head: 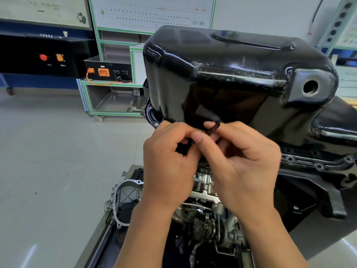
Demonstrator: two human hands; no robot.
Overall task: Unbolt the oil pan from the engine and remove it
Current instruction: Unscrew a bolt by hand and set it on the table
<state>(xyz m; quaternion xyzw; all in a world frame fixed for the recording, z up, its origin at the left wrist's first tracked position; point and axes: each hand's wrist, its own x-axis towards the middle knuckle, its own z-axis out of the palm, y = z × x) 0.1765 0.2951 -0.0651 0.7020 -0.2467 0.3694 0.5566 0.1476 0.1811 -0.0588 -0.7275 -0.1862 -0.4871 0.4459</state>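
A glossy black oil pan point(231, 74) sits on top of the upturned engine point(208, 225), its drain hole point(310, 87) facing me at the right. Bolts point(318, 166) line the pan's flange on the right side. My left hand point(170, 161) and my right hand point(243, 163) meet at the pan's near lower edge. Both pinch a small dark tool point(213, 128), whose lower part is hidden between the fingers. I cannot tell what the tool sits on.
A silver cast cover point(125, 198) hangs at the engine's left side. A green-framed cart point(108, 97) with a black box and orange plugs stands behind on the left. Grey floor point(58, 161) lies open to the left. Wiring boards line the back wall.
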